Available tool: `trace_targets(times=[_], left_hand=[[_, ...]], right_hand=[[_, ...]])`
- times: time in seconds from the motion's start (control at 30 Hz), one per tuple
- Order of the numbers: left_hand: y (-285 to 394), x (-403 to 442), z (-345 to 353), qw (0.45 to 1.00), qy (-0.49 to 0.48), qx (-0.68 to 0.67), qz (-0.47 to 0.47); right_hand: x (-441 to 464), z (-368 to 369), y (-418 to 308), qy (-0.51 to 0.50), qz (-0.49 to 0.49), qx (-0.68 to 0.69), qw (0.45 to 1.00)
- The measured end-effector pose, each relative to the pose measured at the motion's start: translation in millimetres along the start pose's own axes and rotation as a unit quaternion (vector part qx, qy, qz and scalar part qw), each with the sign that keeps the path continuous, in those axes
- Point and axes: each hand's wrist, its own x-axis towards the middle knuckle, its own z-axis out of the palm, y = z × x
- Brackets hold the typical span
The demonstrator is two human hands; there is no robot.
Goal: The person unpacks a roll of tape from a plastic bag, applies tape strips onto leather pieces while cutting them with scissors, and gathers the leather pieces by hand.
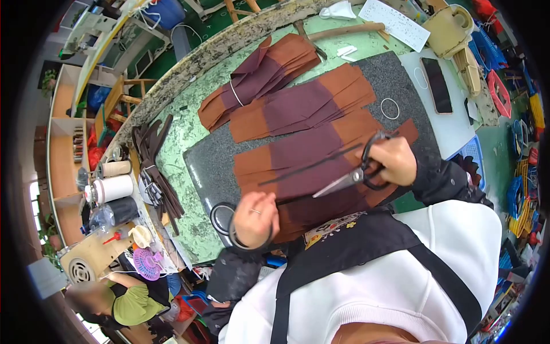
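My right hand (394, 162) is closed around the black handles of a pair of scissors (346, 182), whose blades point left over the fabric. Between my hands a thin dark strip (312, 165) runs slantwise across a fanned stack of brown and plum fabric pieces (303, 150). My left hand (255, 221) has its fingers drawn together at the near left edge of that stack; what they grip is hidden. Dark rings (220, 217) lie at the left wrist. Farther off are a second fanned stack (298, 106) and a bundle (260, 80) tied with a white band.
A dark grey board (209, 163) lies under the fabric on the green table (172, 135). A hammer (344, 31), phone (436, 86) and white elastic ring (390, 109) lie beyond. Dark strips (154, 166) hang at left, near thread spools (112, 188). Another person (134, 301) sits lower left.
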Motion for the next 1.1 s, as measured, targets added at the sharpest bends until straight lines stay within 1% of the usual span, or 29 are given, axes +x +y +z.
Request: trace_targets(times=[0.03,0.07,0.1,0.13,0.17,0.2,0.23,0.27,0.3,0.37,0.47,0.5,0.53,0.57,0.6,0.63,0.67,0.7,0.73,0.8,0.87,0.9,1.03,1.07,1.1], left_hand=[[5,-9,5,0.999,-0.041,0.014,0.018],[9,-9,5,0.999,-0.044,0.012,0.014],[12,-4,2,0.993,-0.036,-0.085,-0.08],[15,3,-2,0.968,-0.026,-0.18,-0.17],[19,11,-6,0.927,-0.015,-0.272,-0.258],[21,20,-6,0.87,0.001,-0.358,-0.337],[23,32,-1,0.867,-0.003,-0.39,-0.31],[27,44,5,0.863,-0.007,-0.42,-0.28],[33,54,7,0.866,-0.005,-0.42,-0.27],[44,70,10,0.906,-0.069,-0.343,-0.238],[45,77,15,0.905,-0.084,-0.344,-0.236],[43,80,9,0.944,-0.129,-0.207,-0.22],[36,82,3,0.963,-0.171,-0.065,-0.199],[18,80,-6,0.978,-0.135,0.018,-0.158],[-5,75,-17,0.983,-0.097,0.101,-0.117],[-27,61,-21,0.985,-0.056,0.088,-0.138],[-51,53,-25,0.943,-0.063,-0.128,-0.3],[-66,47,-27,0.829,-0.068,-0.333,-0.445],[-68,48,-24,0.827,-0.069,-0.334,-0.447],[-75,56,-19,0.87,-0.08,-0.276,-0.401],[-82,60,-16,0.905,-0.086,-0.21,-0.36],[-88,61,-14,0.904,-0.084,-0.204,-0.366],[-107,57,12,0.938,-0.084,-0.088,-0.324],[-105,58,14,0.936,-0.087,-0.089,-0.328],[-102,60,16,0.944,-0.089,-0.064,-0.311]], right_hand=[[-9,6,3,-0.019,-0.033,-0.026,0.999],[-8,5,0,-0.023,-0.032,-0.022,0.999],[-4,1,-7,-0.018,0.017,0.014,1.0],[4,-5,-17,-0.011,0.064,0.049,0.997],[11,-10,-28,-0.004,0.112,0.083,0.99],[19,-11,-35,0.005,0.156,0.114,0.981],[29,-9,-42,-0.009,0.176,0.221,0.959],[41,-6,-49,-0.022,0.194,0.324,0.926],[49,-2,-56,-0.015,0.19,0.319,0.928],[57,12,-63,-0.026,0.24,0.484,0.841],[57,33,-57,0.009,0.229,0.502,0.834],[56,31,-53,0.033,0.215,0.474,0.853],[58,27,-48,0.056,0.201,0.446,0.87],[58,16,-37,0.072,0.205,0.437,0.873],[57,2,-22,0.099,0.191,0.377,0.901],[57,-9,-7,0.104,0.201,0.361,0.905],[56,-17,7,0.111,0.213,0.346,0.907],[54,-17,22,0.112,0.267,0.347,0.892],[57,-17,28,0.11,0.27,0.348,0.891],[66,-13,37,0.098,0.267,0.211,0.935],[78,-4,41,0.076,0.251,0.077,0.962],[84,1,42,0.072,0.246,0.083,0.963],[85,10,42,0.075,0.27,-0.007,0.96],[84,11,46,0.07,0.272,-0.004,0.96],[82,12,52,0.058,0.255,-0.055,0.964]])
